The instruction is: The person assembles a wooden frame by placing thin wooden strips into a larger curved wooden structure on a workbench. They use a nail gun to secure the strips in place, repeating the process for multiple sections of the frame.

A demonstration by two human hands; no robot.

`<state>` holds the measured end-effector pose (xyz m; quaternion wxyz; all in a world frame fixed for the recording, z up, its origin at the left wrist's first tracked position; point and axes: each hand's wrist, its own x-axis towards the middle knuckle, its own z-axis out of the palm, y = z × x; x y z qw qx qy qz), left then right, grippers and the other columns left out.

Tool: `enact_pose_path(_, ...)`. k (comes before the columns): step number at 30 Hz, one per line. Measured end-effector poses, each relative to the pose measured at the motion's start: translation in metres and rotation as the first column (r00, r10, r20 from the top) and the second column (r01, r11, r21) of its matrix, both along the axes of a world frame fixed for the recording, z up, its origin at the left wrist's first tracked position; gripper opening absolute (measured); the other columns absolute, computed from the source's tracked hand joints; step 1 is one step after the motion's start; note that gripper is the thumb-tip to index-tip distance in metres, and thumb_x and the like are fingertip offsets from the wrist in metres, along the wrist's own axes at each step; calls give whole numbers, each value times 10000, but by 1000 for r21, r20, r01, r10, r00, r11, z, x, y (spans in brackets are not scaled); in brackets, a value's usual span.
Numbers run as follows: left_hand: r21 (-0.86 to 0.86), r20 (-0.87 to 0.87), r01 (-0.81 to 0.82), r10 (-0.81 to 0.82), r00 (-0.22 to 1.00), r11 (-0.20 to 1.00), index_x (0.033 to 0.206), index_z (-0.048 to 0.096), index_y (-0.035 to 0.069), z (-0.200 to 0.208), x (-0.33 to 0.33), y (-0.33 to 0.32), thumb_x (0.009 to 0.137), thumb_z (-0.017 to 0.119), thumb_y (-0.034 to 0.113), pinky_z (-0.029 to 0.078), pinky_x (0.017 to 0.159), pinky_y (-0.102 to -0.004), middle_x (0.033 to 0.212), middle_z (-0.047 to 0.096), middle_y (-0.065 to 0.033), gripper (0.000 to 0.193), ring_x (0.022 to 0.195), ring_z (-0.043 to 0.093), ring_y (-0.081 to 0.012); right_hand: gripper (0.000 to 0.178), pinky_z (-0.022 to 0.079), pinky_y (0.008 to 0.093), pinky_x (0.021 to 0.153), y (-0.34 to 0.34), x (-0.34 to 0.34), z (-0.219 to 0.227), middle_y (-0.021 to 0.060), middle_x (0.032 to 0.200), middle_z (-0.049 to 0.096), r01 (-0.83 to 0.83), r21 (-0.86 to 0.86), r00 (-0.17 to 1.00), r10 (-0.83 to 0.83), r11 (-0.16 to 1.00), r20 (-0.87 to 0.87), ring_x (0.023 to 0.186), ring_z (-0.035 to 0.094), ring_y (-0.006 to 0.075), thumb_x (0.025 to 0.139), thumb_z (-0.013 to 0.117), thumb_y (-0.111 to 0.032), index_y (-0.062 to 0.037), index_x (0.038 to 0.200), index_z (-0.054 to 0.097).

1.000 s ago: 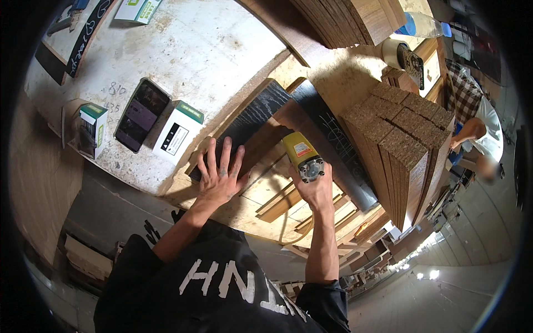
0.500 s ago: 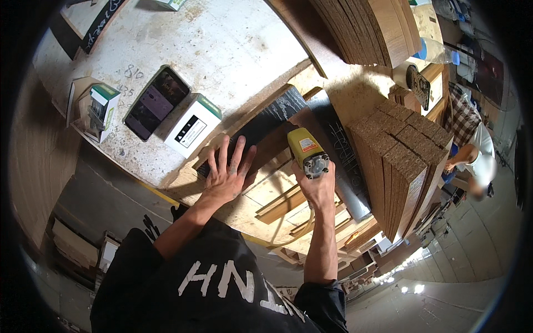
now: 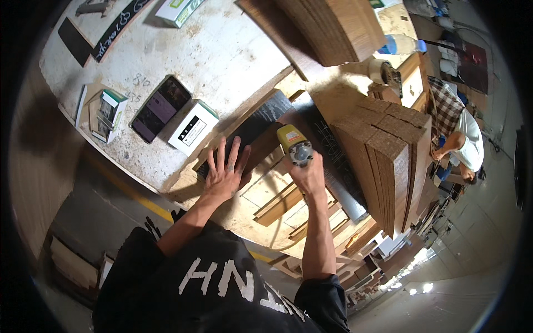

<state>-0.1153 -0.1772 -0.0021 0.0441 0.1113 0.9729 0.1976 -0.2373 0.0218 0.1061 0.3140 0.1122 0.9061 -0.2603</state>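
Observation:
My left hand (image 3: 223, 180) lies with spread fingers on a dark-faced board (image 3: 265, 114), pressing near its close end. In my right hand (image 3: 311, 176) is a yellow and grey air nailer (image 3: 291, 139), gripped by its handle. The nailer's nose is over the inner edge of the boards, near their far ends; the exact contact spot is hidden. A second dark board (image 3: 336, 166) with chalk-like marks slants away to the right, its far end close to the first one's. Between the two boards, several narrow wood strips (image 3: 280, 205) lie on the bench.
A phone (image 3: 161, 108), a white and green box (image 3: 194, 127) and an opened box (image 3: 107, 115) sit on the white tabletop to the left. Stacked brown panels (image 3: 388, 150) stand at the right, a taller stack (image 3: 333, 28) and a bottle (image 3: 401, 44) behind. Another person (image 3: 466, 144) is farther right.
The whole view has shifted slightly, moving the panel stacks leftward in the picture. My left hand stays pressed on the board, and the nailer keeps almost the same place over the boards.

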Motion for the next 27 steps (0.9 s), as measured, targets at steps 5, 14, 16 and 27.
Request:
enact_pose_path(5, -9, 136, 64, -62, 989, 998, 1650, 176, 109, 2, 0, -5, 910, 704, 421, 221, 1142, -715, 1695, 119, -233, 962, 1508, 174, -530, 613, 571, 409, 826, 5, 69, 20, 198, 1080, 745, 174, -142, 984, -176, 975, -2, 1017, 712, 301, 827, 806, -278, 38, 1311, 601)
enact_pose_path(14, -46, -71, 30, -34, 997, 998, 1614, 268, 102, -15, 0, 3, 841, 755, 472, 222, 1131, -725, 1684, 180, -211, 986, 1520, 168, -507, 545, 551, 369, 786, 63, 280, 38, 113, 958, 712, 647, -179, 747, -663, 741, -47, 847, 667, 204, 803, 814, -252, -3, 1240, 604)
enact_pose_path(16, -70, -83, 25, -31, 996, 997, 1618, 270, 112, -12, 2, 8, 843, 757, 471, 191, 1146, -720, 1695, 159, -190, 983, 1530, 136, -496, 475, 554, 361, 767, 84, 325, 46, 94, 922, 711, 755, -202, 633, -774, 624, -24, 827, 671, 191, 795, 802, -196, 5, 1186, 621)
enact_pose_path(27, -20, 169, -42, 45, 984, 999, 1532, 449, 30, 15, 14, -12, 1005, 600, 497, 233, 1212, -578, 1621, 331, -225, 719, 1486, 321, -417, 410, 584, 467, 757, 347, 569, -28, 234, 919, 734, 916, 116, 397, -906, 383, -144, 829, 727, 407, 835, 702, -215, 59, 1135, 650)
